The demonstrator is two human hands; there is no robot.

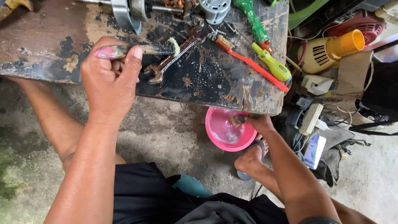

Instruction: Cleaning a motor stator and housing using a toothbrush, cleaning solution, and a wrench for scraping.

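My left hand [110,81] grips a worn paintbrush [143,49] by its pink-stained handle, held level above the grimy wooden workbench [199,85]; its pale bristles point right, just over a rusty open-ended wrench [174,56] lying on the bench. My right hand [257,122] reaches down below the bench edge and holds a small dark object over a pink plastic bowl [226,135] of liquid on the concrete floor. What that object is cannot be made out.
On the bench lie an orange toothbrush [248,62], a yellow-green screwdriver [271,64], a green-handled tool [253,20] and grey motor parts [213,9]. Right of the bench sit a cream and yellow blower [331,49], cables and a phone [315,150]. My sandalled foot [253,155] rests by the bowl.
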